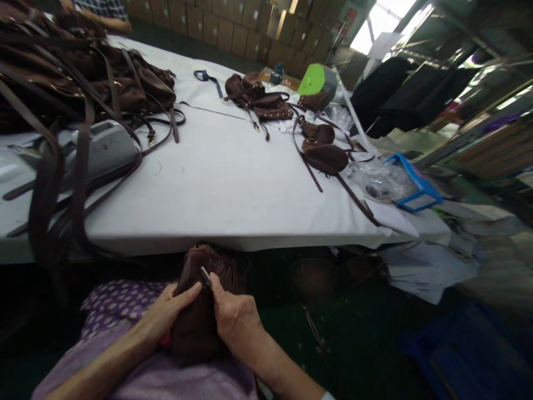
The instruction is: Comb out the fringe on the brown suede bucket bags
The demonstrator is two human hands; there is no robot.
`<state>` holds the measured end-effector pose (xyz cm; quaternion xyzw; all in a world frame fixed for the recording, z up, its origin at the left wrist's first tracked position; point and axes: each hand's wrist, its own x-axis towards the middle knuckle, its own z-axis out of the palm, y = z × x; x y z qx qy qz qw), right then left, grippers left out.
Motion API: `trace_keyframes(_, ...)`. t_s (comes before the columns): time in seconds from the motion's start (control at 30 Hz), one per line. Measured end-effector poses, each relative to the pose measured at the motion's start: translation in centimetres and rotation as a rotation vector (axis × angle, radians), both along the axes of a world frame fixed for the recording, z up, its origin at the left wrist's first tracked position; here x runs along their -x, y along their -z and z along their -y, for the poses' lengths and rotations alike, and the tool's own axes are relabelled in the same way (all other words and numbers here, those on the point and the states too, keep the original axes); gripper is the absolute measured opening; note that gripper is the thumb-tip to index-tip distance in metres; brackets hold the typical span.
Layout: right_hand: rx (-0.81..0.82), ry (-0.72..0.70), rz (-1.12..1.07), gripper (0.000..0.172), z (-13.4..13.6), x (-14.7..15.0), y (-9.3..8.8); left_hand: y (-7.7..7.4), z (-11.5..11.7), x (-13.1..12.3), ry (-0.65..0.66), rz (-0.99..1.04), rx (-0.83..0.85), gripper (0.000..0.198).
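Note:
A dark brown gathered bag [197, 328] rests on my lap, just below the table's front edge. My left hand [169, 311] grips its left side, with the thumb lying on the upper part. On the right, my right hand [233, 314] is closed around a small metal tool [205, 275], whose light end sticks out beyond the fingers against the bag's surface. The fingers of both hands are partly hidden by the bag, and the spot under the tool is too small to make out.
A white-covered table [208, 183] spans the view. Brown bags with long straps [83, 83] pile up at its left beside a grey plastic holder [104, 147]. More brown bags [325, 155], clear plastic and a blue box [416, 186] lie right. A person's arm [114, 23] shows behind.

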<state>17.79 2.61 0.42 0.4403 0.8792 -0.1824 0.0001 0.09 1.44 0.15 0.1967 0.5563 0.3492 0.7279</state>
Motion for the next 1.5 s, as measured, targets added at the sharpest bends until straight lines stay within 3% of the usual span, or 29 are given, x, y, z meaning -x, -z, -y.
trace_keyframes(0.1, 0.079, -0.017, 0.306, 0.069, 0.4, -2.8, 2.3, 0.0, 1.5, 0.7, -0.143, 0.100, 0.059, 0.043)
trace_keyframes(0.2, 0.194, 0.117, 0.503, 0.069, 0.9, -8.2, 4.0, -0.3, 2.7, 1.6, -0.253, 0.131, 0.143, 0.042)
trace_keyframes(0.33, 0.309, 0.355, 0.686, 0.049, 2.2, -15.6, 3.8, -0.4, 3.9, 2.8, -0.316, 0.086, 0.198, 0.044)
trace_keyframes(0.4, 0.311, 0.427, 0.578, 0.040, 2.6, -17.1, 3.0, 0.1, 4.2, 3.2, -0.261, 0.038, 0.159, 0.045)
trace_keyframes(0.5, 0.133, 0.430, 0.223, 0.029, 2.0, -15.4, 1.5, 1.0, 4.2, 3.3, -0.126, -0.015, 0.081, 0.052)
trace_keyframes(0.63, -0.231, 0.193, -0.015, 0.025, -0.3, -9.9, -0.7, 1.3, 3.9, 2.8, 0.000, -0.038, 0.000, 0.053)
trace_keyframes(0.73, -0.196, -0.030, -0.237, 0.034, -0.9, -7.1, -1.8, 0.8, 4.0, 2.5, 0.008, -0.038, -0.001, 0.050)
trace_keyframes(0.83, 0.019, -0.122, -0.441, 0.039, 0.0, -5.7, -1.5, 0.6, 4.1, 2.2, -0.018, -0.070, 0.006, 0.048)
trace_keyframes(0.93, 0.246, -0.025, -0.532, 0.037, 1.3, -4.8, -0.3, 0.7, 4.2, 2.0, -0.035, -0.058, -0.003, 0.044)
trace_keyframes(1.07, 0.448, 0.381, -0.593, 0.021, 1.8, -3.4, 1.5, 0.6, 4.2, 1.9, -0.041, -0.019, -0.046, 0.041)
trace_keyframes(1.1, 0.522, 0.492, -0.641, 0.025, 1.7, -3.1, 1.8, 0.6, 4.1, 1.9, -0.033, -0.033, -0.052, 0.041)
trace_keyframes(1.2, 0.759, 0.757, -0.861, 0.064, 1.0, -2.6, 2.3, 0.5, 4.0, 2.0, -0.003, -0.087, -0.049, 0.042)
trace_keyframes(1.27, 0.861, 0.802, -0.932, 0.069, 0.5, -2.6, 2.1, 0.5, 3.9, 2.0, 0.011, -0.101, -0.049, 0.044)
trace_keyframes(1.4, 0.951, 0.726, -0.914, 0.040, -0.1, -2.6, 1.1, 0.6, 3.9, 2.0, 0.033, -0.151, -0.050, 0.045)
trace_keyframes(1.5, 0.922, 0.730, -0.914, 0.043, -0.3, -2.3, 0.8, 0.6, 3.9, 2.0, 0.039, -0.130, -0.052, 0.044)
